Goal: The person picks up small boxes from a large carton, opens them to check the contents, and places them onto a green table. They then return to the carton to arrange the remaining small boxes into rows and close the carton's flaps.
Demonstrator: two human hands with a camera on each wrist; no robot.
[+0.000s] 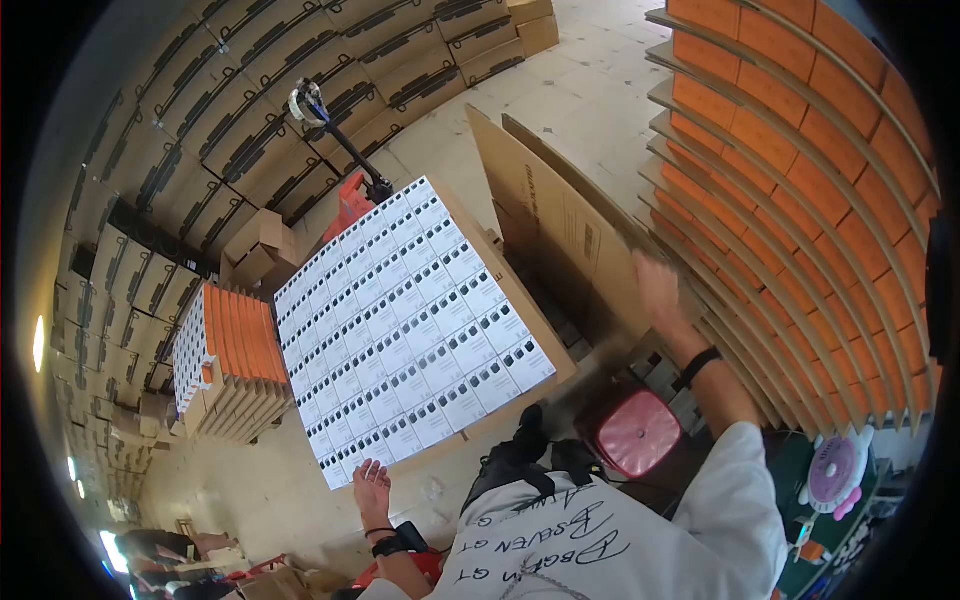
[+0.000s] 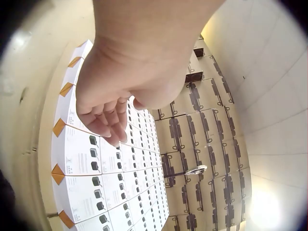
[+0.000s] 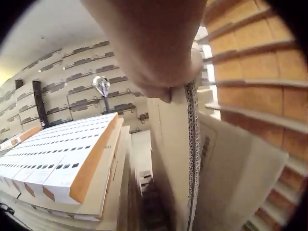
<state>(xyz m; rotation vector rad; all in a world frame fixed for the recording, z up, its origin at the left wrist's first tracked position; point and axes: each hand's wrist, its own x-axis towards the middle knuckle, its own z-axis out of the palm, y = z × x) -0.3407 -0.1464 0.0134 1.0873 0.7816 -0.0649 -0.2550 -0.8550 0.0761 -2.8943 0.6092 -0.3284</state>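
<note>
Cardboard sheet [image 1: 570, 225] stands upright on edge, between the white boxes [image 1: 410, 320] and the tall orange stack [image 1: 790, 170]. Right hand [image 1: 658, 285] grips its top edge, fingers bent over it; a second sheet [image 3: 236, 168] is just beside. Left hand [image 1: 372, 487] holds nothing, fingers loosely bent, at near corner of the white boxes; contact unclear. White boxes sit in tight rows, dark pictures on top, cardboard under them. Red stool [image 1: 638, 432] near the person's legs. Smaller orange stack [image 1: 235, 335] left of the white boxes, open carton [image 1: 262, 245] behind it. Black handle [image 1: 350, 150] rises past far edge. Brown cartons [image 1: 330, 90] piled behind. Purple fan [image 1: 838, 472] at right.
</note>
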